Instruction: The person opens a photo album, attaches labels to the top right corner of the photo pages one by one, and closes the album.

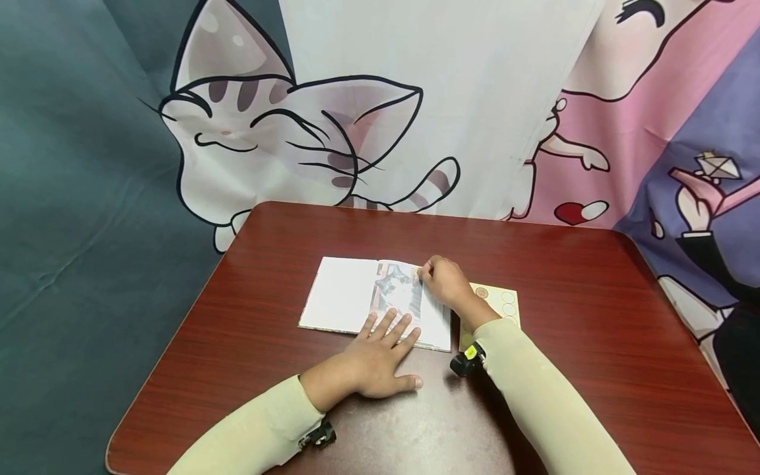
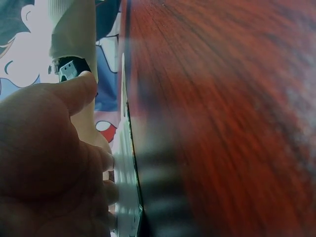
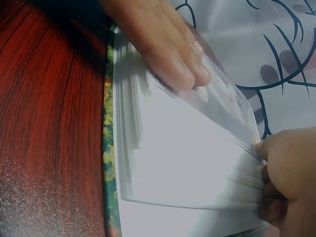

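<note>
An open book [image 1: 344, 293] with white pages lies on the table. Its narrow clear page with a grey-blue picture [image 1: 394, 290] stands partly lifted near the middle. My right hand [image 1: 446, 285] pinches the upper right corner of that page between thumb and finger. In the right wrist view the clear page [image 3: 222, 111] slants up from the white sheets below. My left hand [image 1: 375, 363] lies palm down, fingers spread, its fingertips resting on the book's lower edge at the picture page.
A cream sheet with round stickers [image 1: 509, 297] lies right of the book, partly under my right forearm. The brown table [image 1: 267, 290] extends around both. A cartoon cat curtain [image 1: 237, 171] hangs behind its far edge.
</note>
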Motion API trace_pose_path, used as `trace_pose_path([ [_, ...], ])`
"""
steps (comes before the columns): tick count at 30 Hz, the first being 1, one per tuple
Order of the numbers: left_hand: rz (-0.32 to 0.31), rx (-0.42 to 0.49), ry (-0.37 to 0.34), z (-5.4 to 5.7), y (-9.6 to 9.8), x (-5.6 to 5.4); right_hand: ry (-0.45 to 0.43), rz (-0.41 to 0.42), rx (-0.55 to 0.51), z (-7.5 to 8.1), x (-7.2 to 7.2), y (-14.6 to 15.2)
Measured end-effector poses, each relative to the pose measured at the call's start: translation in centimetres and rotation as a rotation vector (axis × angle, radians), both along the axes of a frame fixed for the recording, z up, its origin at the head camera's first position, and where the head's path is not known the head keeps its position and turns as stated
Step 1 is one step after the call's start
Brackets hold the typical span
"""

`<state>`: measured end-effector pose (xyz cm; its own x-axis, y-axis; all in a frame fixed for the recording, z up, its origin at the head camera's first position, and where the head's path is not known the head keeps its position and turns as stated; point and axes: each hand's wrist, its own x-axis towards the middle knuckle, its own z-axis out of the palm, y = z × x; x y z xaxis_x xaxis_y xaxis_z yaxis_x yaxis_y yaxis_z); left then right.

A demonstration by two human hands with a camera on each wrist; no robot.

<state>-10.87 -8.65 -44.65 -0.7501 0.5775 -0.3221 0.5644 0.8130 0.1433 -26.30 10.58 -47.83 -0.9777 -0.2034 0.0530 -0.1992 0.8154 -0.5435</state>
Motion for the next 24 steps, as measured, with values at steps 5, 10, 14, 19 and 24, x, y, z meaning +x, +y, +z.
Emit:
trace_pose_path([
  [5, 0.003, -0.003, -0.002, 0.1, 0.0, 0.0, 0.018, 0.015, -0.070, 0.1, 0.0, 0.2],
  [10, 0.002, -0.004, -0.001, 0.1, 0.0, 0.0, 0.044, 0.097, -0.024, 0.1, 0.2, 0.6],
  [14, 0.006, -0.007, -0.001, 0.2, 0.1, 0.1, 0.049, 0.130, -0.013, 0.3, 0.2, 1.0],
  [19, 0.010, -0.003, 0.001, 0.3, 0.0, 0.1, 0.072, 0.176, -0.027, 0.4, 0.6, 1.6],
  [24, 0.011, 0.002, -0.003, 0.2, 0.0, 0.1, 0.124, 0.225, -0.028, 0.2, 1.4, 2.5],
])
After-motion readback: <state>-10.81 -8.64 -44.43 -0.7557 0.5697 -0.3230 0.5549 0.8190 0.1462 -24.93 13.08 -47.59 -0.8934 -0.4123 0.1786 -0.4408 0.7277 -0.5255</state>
